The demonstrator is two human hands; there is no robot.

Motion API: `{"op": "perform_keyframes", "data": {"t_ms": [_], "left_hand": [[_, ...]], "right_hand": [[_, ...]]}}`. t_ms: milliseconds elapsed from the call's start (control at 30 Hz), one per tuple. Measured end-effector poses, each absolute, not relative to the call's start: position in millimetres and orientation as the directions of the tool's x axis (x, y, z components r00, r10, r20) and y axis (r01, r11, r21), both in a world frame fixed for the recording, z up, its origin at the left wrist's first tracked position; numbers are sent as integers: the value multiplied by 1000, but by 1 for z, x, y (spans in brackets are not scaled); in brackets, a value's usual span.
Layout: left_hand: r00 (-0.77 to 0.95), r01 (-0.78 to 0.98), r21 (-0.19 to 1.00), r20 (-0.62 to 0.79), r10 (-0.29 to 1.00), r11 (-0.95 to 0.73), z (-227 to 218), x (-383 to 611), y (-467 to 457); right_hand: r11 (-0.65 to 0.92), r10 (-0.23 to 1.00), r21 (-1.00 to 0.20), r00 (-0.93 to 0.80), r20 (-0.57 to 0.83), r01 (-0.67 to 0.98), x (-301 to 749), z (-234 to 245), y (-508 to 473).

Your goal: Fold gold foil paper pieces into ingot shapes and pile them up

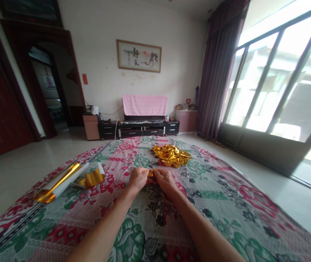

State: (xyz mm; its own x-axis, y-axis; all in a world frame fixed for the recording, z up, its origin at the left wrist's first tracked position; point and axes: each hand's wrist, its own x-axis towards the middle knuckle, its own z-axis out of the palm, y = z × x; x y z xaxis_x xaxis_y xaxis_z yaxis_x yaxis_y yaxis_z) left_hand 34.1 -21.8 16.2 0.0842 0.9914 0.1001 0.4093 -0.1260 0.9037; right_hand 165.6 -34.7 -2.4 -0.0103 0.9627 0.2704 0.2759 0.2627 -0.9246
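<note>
Between my two hands is a small piece of gold foil paper [151, 173], mostly covered by the fingers. My left hand [139, 179] pinches its left end, fingers closed. On the other end, my right hand [165, 179] is closed in the same way. Both hands are close together above the patterned cloth [133, 233]. Just beyond them lies a heap of folded gold foil pieces [172, 155], shiny and pointed.
Left on the cloth lie a partly unrolled roll of gold foil paper [62, 180] with a pale underside and a smaller curled gold sheet [94, 178]. A black TV cabinet [144, 130] stands behind, with a pink cloth [145, 105] above it. Large windows [270, 83] are at right.
</note>
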Motion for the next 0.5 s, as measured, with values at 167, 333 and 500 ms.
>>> {"op": "perform_keyframes", "data": {"t_ms": [167, 333, 500], "left_hand": [[77, 451, 881, 123, 989, -145, 14, 32, -20], [68, 450, 882, 121, 990, -139, 13, 33, -20], [81, 401, 908, 95, 992, -120, 14, 33, -22]], "right_hand": [[274, 961, -917, -58, 269, 290, 166, 2, -39], [271, 962, -919, -44, 269, 287, 167, 1, -40], [260, 964, -922, -20, 266, 287, 167, 4, -41]]}}
